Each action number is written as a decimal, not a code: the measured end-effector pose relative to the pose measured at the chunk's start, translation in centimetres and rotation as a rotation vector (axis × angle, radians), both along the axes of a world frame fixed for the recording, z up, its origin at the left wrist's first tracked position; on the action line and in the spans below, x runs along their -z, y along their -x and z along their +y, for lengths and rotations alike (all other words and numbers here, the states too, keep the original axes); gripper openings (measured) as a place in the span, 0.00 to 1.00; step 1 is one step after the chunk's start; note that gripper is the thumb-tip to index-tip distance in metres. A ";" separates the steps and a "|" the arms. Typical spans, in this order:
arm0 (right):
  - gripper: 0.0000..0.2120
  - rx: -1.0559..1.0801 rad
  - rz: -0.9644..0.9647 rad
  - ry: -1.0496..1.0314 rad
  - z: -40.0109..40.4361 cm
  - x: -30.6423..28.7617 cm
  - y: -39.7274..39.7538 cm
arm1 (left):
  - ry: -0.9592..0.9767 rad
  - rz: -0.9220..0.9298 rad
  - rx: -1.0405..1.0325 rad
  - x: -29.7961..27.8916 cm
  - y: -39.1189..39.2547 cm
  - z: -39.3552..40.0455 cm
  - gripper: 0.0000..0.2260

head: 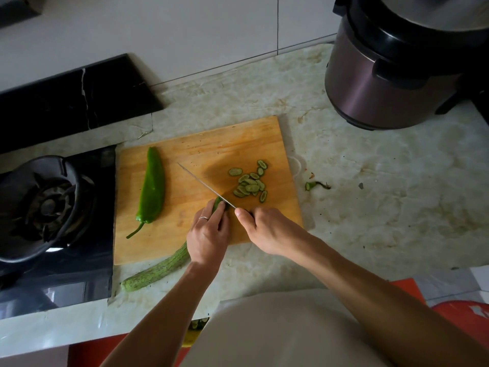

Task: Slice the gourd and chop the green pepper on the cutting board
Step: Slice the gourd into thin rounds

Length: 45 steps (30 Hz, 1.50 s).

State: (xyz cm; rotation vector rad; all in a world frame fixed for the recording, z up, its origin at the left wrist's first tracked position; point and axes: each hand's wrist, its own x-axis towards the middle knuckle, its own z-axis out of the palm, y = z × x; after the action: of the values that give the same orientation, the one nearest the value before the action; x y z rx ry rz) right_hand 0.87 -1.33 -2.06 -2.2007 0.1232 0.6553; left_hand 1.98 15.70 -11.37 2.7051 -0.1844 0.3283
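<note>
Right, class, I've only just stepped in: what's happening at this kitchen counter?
A person is slicing a long gourd on a wooden cutting board. The left hand pins the gourd's cut end while the right hand holds a knife against it. A pile of slices lies to the blade's right. The green pepper lies whole at the board's left side, not yet chopped.

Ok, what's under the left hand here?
The gourd runs under the left hand: its cut tip shows past the fingers beside the knife, its long end trails off the board. The stretch beneath the palm is hidden.
</note>
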 end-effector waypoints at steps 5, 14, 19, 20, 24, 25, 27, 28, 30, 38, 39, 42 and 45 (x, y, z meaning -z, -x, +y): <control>0.28 -0.008 -0.022 0.030 1.0 0.8 -0.5 | 0.039 0.063 -0.014 -0.9 0.0 -0.3 0.07; 0.28 0.025 -0.037 0.087 0.7 1.4 1.2 | 0.059 0.029 -0.037 -1.4 0.2 -0.7 0.09; 0.28 0.018 -0.044 0.046 1.6 1.1 0.4 | 0.065 0.022 -0.009 -1.8 0.2 -0.6 0.07; 0.27 0.014 -0.049 0.059 1.3 1.0 0.7 | 0.066 0.017 0.001 -1.8 0.2 -0.5 0.08; 0.25 0.000 -0.045 0.103 -0.1 0.8 1.4 | 0.050 0.019 0.023 -1.3 0.1 -0.2 0.10; 0.26 0.006 -0.020 0.086 -0.3 0.8 1.2 | 0.048 0.021 0.018 -1.2 0.1 -0.1 0.11; 0.27 0.032 0.007 0.063 -0.5 0.9 0.7 | 0.044 0.019 -0.003 -1.2 0.1 -0.2 0.11; 0.28 0.046 0.004 0.064 -0.6 0.9 0.5 | 0.037 0.018 -0.013 -1.3 0.2 -0.4 0.11; 0.28 0.073 -0.012 0.069 -0.8 0.8 0.4 | 0.029 0.018 -0.018 -1.6 0.2 -0.7 0.11; 0.25 0.111 -0.085 0.038 -2.4 0.2 0.9 | 0.169 0.112 -0.045 -2.8 0.3 -0.9 0.12; 0.24 0.098 -0.109 0.058 -2.6 0.1 0.9 | 0.211 0.123 -0.034 -3.1 0.1 -0.8 0.11; 0.24 0.027 -0.215 0.187 -3.4 0.0 1.1 | 0.381 0.081 -0.059 -4.5 -0.6 -0.4 0.10; 0.24 -0.069 -0.366 0.365 -4.4 -0.2 1.3 | 0.469 -0.083 -0.126 -7.0 -0.9 -0.6 0.11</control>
State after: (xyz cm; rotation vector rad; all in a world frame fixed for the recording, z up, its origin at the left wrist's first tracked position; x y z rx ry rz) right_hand -0.46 -5.75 -1.85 -2.6490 -0.0259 0.2702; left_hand 2.85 15.06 -4.40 2.2445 0.0385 0.4581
